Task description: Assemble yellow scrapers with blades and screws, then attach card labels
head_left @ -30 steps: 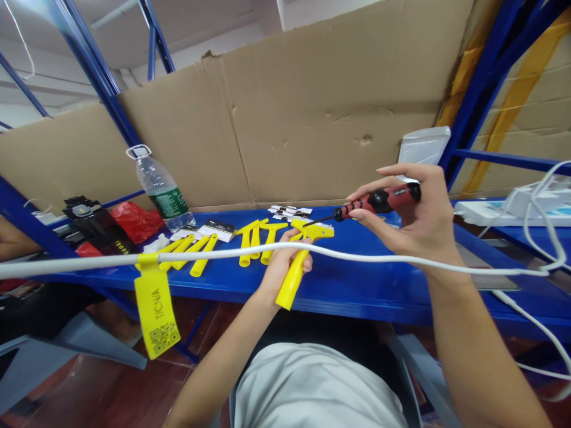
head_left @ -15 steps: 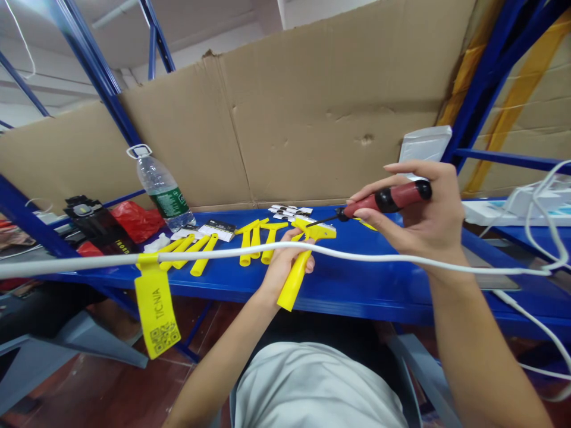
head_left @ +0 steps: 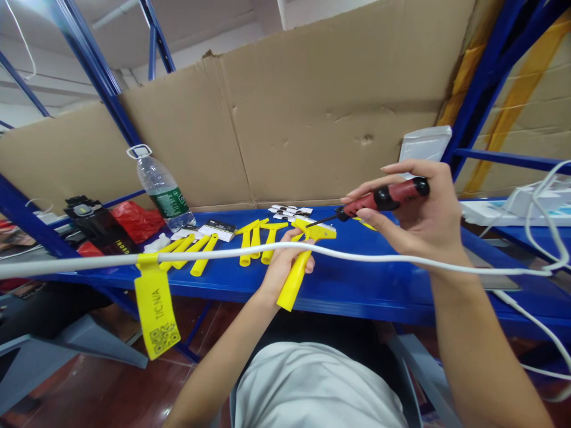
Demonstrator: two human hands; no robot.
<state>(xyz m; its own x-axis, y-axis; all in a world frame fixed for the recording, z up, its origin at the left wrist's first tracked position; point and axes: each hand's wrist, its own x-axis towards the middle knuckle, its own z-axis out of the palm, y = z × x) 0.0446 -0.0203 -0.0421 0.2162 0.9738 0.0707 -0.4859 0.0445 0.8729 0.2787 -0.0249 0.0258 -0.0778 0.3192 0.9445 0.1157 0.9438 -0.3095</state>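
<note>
My left hand (head_left: 280, 264) is closed around a yellow scraper (head_left: 296, 282), its hollow handle slanting down toward me and its wide head up. In my right hand (head_left: 428, 217) is a screwdriver (head_left: 395, 196) with a red and black handle, held between thumb and fingers. The thin shaft points left and its tip meets the scraper's head; whether a screw sits there is too small to see. Several more yellow scrapers (head_left: 269, 242) lie on the blue table to the left, with others (head_left: 204, 255) farther left. Black and white packets (head_left: 289, 211) lie behind them.
A white cable (head_left: 383, 257) with a yellow tag (head_left: 157, 314) runs across the view in front of my hands. On the left stand a water bottle (head_left: 164, 190) and a black item (head_left: 100, 226) by a red bag (head_left: 138, 221). A cardboard sheet (head_left: 312, 119) backs the blue table (head_left: 357, 291).
My right hand and the screwdriver handle have shifted very slightly left, with the tip still at the scraper's head. The left hand and scraper are practically unmoved.
</note>
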